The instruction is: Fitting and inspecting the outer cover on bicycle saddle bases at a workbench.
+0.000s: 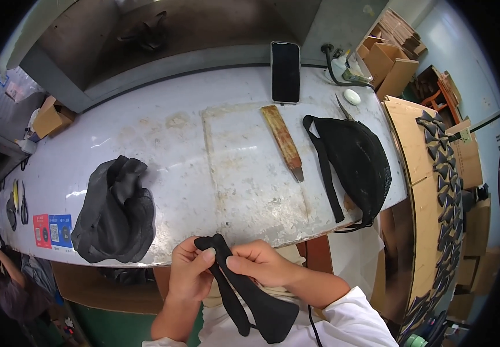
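Hands pinching one black fabric piece just off the near edge of the white worktop: left hand and right hand fingers clamped on its narrow upper end, wider end hanging down. Lying on worktop: black fabric heap left, black mesh pieces right, wooden-handled tool between.

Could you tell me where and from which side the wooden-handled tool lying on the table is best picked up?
Probably by the long wooden handle, from above, fingers across its width. The wooden-handled tool lies flat with its metal tip pointing toward the person, and the table is bare on both sides.
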Tool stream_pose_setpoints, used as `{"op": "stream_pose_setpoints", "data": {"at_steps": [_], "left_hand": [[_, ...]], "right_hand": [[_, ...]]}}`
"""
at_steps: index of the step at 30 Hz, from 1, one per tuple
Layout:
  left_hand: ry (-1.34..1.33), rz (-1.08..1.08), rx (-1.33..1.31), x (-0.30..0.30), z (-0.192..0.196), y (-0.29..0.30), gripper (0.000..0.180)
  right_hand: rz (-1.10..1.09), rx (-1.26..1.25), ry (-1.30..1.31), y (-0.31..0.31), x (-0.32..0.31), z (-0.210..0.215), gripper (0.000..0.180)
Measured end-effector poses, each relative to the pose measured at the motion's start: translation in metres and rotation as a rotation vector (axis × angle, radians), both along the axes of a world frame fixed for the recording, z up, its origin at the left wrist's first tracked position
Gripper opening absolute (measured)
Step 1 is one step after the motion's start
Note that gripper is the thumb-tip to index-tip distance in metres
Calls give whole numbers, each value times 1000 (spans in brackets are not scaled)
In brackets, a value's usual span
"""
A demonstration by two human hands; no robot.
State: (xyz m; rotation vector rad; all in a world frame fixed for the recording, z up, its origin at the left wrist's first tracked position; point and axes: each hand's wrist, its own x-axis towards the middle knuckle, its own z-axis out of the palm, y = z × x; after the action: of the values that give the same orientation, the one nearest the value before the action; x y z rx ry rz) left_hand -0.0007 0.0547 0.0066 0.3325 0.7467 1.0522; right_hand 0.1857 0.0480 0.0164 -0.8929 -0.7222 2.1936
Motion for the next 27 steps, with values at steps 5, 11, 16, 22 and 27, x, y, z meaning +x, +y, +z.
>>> {"op": "stream_pose_setpoints", "data": {"at_steps": [5,11,16,22,27], "left_hand": [[61,45,14,-3,0,0,11],[51,75,19,-2,1,3,11],[91,88,55,-11,-1,6,12],[90,195,129,-19,2,11,13],[48,171,117,-24,8,16,11]], "right_hand": [[329,491,-195,10,17,-3,41],[344,327,-69,7,16,-3,47],[526,497,-196,9,25,-14,48],[524,410,-50,8,27,-18,43],[563,497,-29,2,28,-21,41]]}}
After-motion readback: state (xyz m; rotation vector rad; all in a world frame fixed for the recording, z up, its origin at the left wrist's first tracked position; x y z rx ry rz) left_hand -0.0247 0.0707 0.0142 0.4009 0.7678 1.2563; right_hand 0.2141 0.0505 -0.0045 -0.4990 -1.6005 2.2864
